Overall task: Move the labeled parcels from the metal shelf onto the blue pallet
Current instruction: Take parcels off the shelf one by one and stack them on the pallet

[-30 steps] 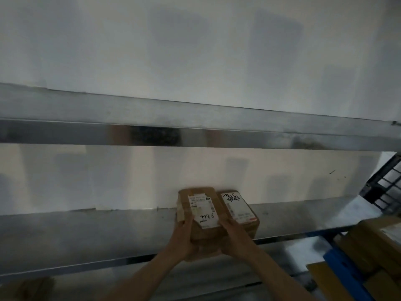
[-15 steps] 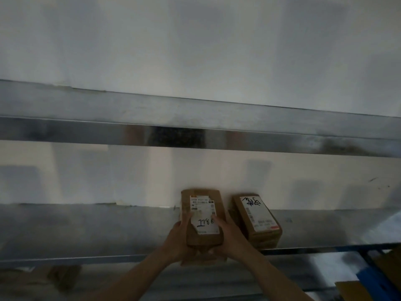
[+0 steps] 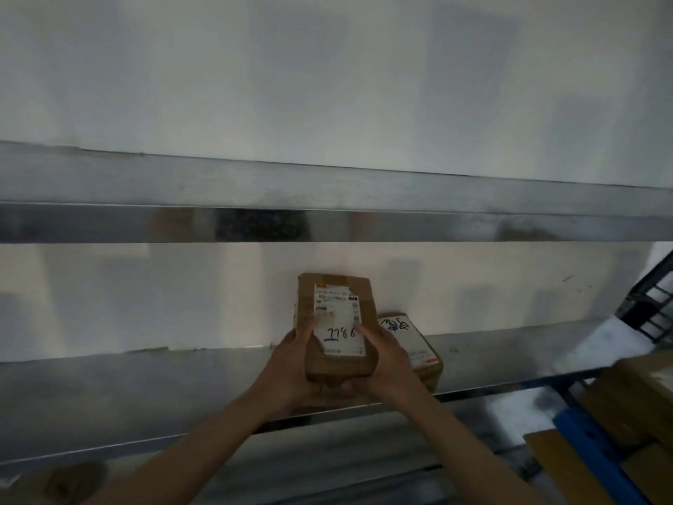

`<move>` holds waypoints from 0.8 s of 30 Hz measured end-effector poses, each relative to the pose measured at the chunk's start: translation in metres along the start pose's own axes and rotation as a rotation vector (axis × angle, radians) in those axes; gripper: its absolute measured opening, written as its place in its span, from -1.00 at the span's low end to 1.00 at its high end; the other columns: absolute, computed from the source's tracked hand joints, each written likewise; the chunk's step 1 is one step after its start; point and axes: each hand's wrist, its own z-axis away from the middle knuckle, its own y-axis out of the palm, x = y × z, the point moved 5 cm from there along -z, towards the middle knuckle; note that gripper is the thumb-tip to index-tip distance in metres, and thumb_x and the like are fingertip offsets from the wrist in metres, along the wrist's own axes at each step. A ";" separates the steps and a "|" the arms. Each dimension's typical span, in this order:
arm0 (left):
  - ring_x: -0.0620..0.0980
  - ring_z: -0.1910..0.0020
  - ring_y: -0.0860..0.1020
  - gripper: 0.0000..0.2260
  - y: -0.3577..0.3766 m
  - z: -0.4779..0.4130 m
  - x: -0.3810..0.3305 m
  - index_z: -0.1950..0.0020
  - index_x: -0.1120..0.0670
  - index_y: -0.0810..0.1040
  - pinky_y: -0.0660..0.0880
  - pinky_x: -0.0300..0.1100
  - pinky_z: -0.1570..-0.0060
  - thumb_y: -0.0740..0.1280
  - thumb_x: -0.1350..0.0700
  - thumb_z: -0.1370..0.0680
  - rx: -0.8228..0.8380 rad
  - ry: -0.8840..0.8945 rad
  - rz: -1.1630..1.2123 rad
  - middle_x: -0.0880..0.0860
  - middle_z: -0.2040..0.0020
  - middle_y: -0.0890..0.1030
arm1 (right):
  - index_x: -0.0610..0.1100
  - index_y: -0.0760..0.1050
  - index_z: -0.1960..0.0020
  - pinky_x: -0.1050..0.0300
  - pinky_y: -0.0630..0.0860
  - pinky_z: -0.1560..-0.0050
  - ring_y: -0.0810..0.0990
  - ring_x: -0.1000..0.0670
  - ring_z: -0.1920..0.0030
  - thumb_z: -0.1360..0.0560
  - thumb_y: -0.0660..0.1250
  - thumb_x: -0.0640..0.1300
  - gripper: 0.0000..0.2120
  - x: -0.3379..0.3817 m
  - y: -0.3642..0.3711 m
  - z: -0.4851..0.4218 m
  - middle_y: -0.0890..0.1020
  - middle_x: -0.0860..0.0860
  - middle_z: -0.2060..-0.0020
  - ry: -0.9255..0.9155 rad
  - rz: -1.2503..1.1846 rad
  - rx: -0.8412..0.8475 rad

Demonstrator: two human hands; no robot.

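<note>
Both hands grip the brown parcel (image 3: 335,322): left hand (image 3: 291,362) curled round its left edge, right hand (image 3: 386,362) round its right, thumbs on the label. It tilts up over the near edge of the metal shelf (image 3: 145,388), just left of a second parcel (image 3: 418,351). Best draw it clear, then swing right to the blue pallet (image 3: 590,453). Half a second ago it sat lower, with less pallet showing

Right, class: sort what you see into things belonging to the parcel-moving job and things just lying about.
Job: labeled parcel, held by left hand and right hand; second parcel on the metal shelf; blue pallet.
Lying about: upper shelf; black wire rack; dim brown object, lower left.
</note>
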 end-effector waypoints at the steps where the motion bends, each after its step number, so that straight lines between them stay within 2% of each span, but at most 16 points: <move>1: -0.11 -0.31 0.34 -0.01 0.003 -0.005 -0.010 -0.47 -0.07 -0.11 0.25 -0.43 -0.21 0.54 0.11 -0.31 0.012 0.031 0.004 0.06 -0.40 0.32 | -0.03 0.14 -0.46 0.30 0.21 -0.33 0.26 0.08 -0.36 -0.25 0.56 -0.15 -0.09 -0.001 -0.012 0.006 0.28 0.04 -0.34 0.010 0.005 -0.038; 4: -0.09 -0.30 0.35 0.03 0.025 -0.016 -0.037 -0.49 -0.07 -0.12 0.27 -0.39 -0.21 0.56 0.08 -0.29 0.055 0.117 0.009 0.05 -0.39 0.33 | -0.04 0.17 -0.45 0.27 0.24 -0.32 0.29 0.00 -0.37 -0.24 0.56 -0.14 -0.11 -0.011 -0.046 0.030 0.29 -0.04 -0.37 0.062 0.066 -0.136; 6: -0.16 -0.27 0.33 0.03 0.048 -0.021 -0.058 -0.50 -0.06 -0.13 0.22 -0.48 -0.16 0.55 0.11 -0.30 0.096 0.167 0.005 0.06 -0.41 0.31 | -0.04 0.16 -0.45 0.27 0.23 -0.34 0.29 -0.01 -0.36 -0.24 0.56 -0.11 -0.10 -0.026 -0.066 0.050 0.28 -0.06 -0.37 0.124 0.107 -0.178; 8: -0.18 -0.26 0.32 0.02 0.075 -0.022 -0.079 -0.51 -0.05 -0.12 0.19 -0.52 -0.13 0.55 0.13 -0.31 0.155 0.191 0.021 0.06 -0.43 0.29 | -0.05 0.14 -0.45 0.13 0.25 -0.43 0.29 -0.05 -0.38 -0.22 0.57 -0.07 -0.07 -0.042 -0.083 0.075 0.26 -0.09 -0.39 0.202 0.141 -0.201; 10: -0.13 -0.32 0.34 0.02 0.102 -0.020 -0.100 -0.51 -0.07 -0.11 0.21 -0.48 -0.17 0.55 0.08 -0.30 0.216 0.212 0.046 0.05 -0.45 0.28 | -0.05 0.15 -0.45 0.00 0.28 -0.42 0.31 -0.08 -0.38 -0.16 0.58 0.03 -0.02 -0.058 -0.099 0.101 0.28 -0.11 -0.39 0.260 0.144 -0.236; 11: -0.13 -0.32 0.34 0.01 0.114 -0.019 -0.111 -0.51 -0.08 -0.09 0.22 -0.46 -0.18 0.55 0.07 -0.30 0.240 0.227 0.048 0.05 -0.44 0.28 | -0.06 0.16 -0.45 0.00 0.28 -0.42 0.31 -0.09 -0.38 -0.15 0.58 0.04 -0.01 -0.065 -0.107 0.114 0.29 -0.12 -0.38 0.276 0.138 -0.261; 14: -0.06 -0.33 0.33 -0.03 0.142 -0.016 -0.144 -0.51 -0.05 -0.03 0.23 -0.41 -0.19 0.54 0.08 -0.30 0.292 0.272 0.002 0.07 -0.41 0.30 | -0.07 0.16 -0.45 0.12 0.20 -0.44 0.27 -0.05 -0.40 -0.23 0.57 -0.09 -0.09 -0.086 -0.132 0.149 0.27 -0.08 -0.39 0.326 0.116 -0.315; 19: 0.01 -0.41 0.27 -0.05 0.188 -0.016 -0.206 -0.51 -0.01 -0.03 0.30 -0.17 -0.36 0.53 0.08 -0.31 0.387 0.317 -0.055 0.07 -0.46 0.22 | -0.01 0.13 -0.46 0.13 0.22 -0.39 0.22 -0.03 -0.40 -0.27 0.54 -0.04 -0.11 -0.128 -0.177 0.199 0.18 -0.02 -0.43 0.403 0.115 -0.388; 24: -0.01 -0.42 0.26 -0.01 0.261 -0.015 -0.276 -0.51 -0.03 -0.07 0.27 -0.18 -0.35 0.54 0.00 -0.29 0.469 0.397 -0.062 0.04 -0.47 0.21 | -0.02 0.03 -0.49 0.15 0.22 -0.38 0.17 -0.02 -0.42 -0.28 0.53 -0.03 -0.04 -0.174 -0.235 0.263 0.10 0.00 -0.45 0.475 0.117 -0.471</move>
